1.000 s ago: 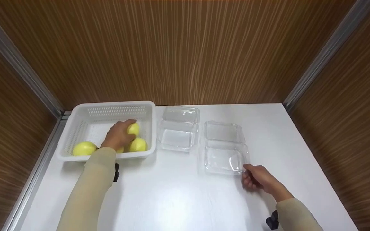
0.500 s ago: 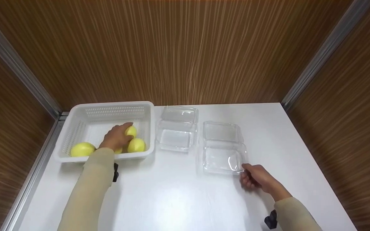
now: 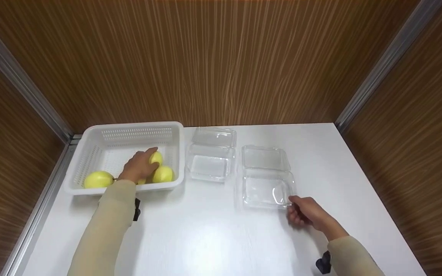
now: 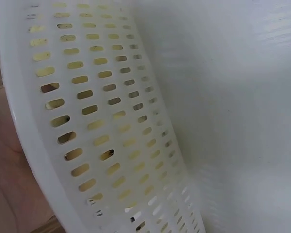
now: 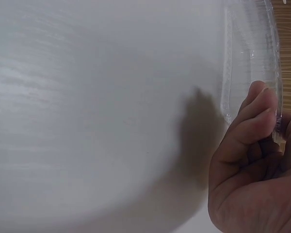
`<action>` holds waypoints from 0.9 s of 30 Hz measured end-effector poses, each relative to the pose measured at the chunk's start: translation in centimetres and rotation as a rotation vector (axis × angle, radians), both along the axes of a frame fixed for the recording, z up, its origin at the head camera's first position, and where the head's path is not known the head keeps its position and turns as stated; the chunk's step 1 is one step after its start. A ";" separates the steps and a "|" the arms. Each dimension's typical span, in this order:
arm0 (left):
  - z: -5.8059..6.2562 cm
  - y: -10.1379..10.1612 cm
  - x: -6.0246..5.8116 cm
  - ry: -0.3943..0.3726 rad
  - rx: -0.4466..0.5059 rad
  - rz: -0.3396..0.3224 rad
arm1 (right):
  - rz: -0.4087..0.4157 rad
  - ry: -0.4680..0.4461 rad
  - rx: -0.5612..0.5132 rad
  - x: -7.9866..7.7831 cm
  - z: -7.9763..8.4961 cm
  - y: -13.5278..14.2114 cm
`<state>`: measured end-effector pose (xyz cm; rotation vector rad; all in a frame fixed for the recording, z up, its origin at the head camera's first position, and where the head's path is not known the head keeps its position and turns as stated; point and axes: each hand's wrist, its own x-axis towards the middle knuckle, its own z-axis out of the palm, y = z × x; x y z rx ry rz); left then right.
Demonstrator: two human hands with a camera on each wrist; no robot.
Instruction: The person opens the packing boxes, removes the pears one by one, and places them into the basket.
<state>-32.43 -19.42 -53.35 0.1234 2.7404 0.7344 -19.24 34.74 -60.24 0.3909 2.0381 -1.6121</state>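
In the head view my left hand [image 3: 138,165] reaches into the white basket [image 3: 181,153] and grips a smooth yellow fruit [image 3: 156,157]. A second yellow fruit [image 3: 163,174] lies just in front of it, and another [image 3: 98,179] sits at the basket's left end. Part of one more shows under the hand. My right hand [image 3: 307,212] pinches the front right corner of an open clear clamshell container [image 3: 263,189]. In the right wrist view, thumb and fingers [image 5: 262,121] meet at the container's rim. The basket wall hides most of the left hand in the left wrist view.
A second open clear clamshell [image 3: 209,165] stands between the basket and the held container. Wood-grain panels [image 3: 221,61] rise behind and on both sides of the white tabletop [image 3: 205,237].
The head view has shifted slightly. Both hands keep their places, the left on the fruit in the basket and the right at the clamshell's corner.
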 end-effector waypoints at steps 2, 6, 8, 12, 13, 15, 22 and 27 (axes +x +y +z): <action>-0.2 -0.1 0.0 0.007 -0.005 0.003 | 0.004 0.002 0.002 -0.1 -0.1 0.0; -0.2 -0.3 0.1 0.020 -0.007 0.010 | 0.000 -0.002 -0.003 -0.5 -0.2 -0.1; -0.2 -0.4 0.2 0.023 -0.013 0.015 | -0.002 -0.005 -0.005 -0.6 -0.2 -0.1; 0.2 -0.6 0.6 0.035 -0.028 0.016 | 0.005 -0.001 -0.002 -0.8 -0.4 -0.1; 0.4 -0.6 0.7 0.041 -0.027 0.017 | 0.000 -0.002 0.002 -0.9 -0.4 -0.2; 0.8 -0.6 1.0 0.067 -0.022 0.009 | 0.002 0.005 0.014 -0.9 -0.4 -0.1; 2.8 0.2 3.2 0.182 0.043 -0.001 | -0.016 0.012 0.093 -0.8 -0.4 0.4; 3.6 0.5 5.8 0.353 0.080 -0.033 | 0.010 0.010 0.156 -0.2 -0.2 1.1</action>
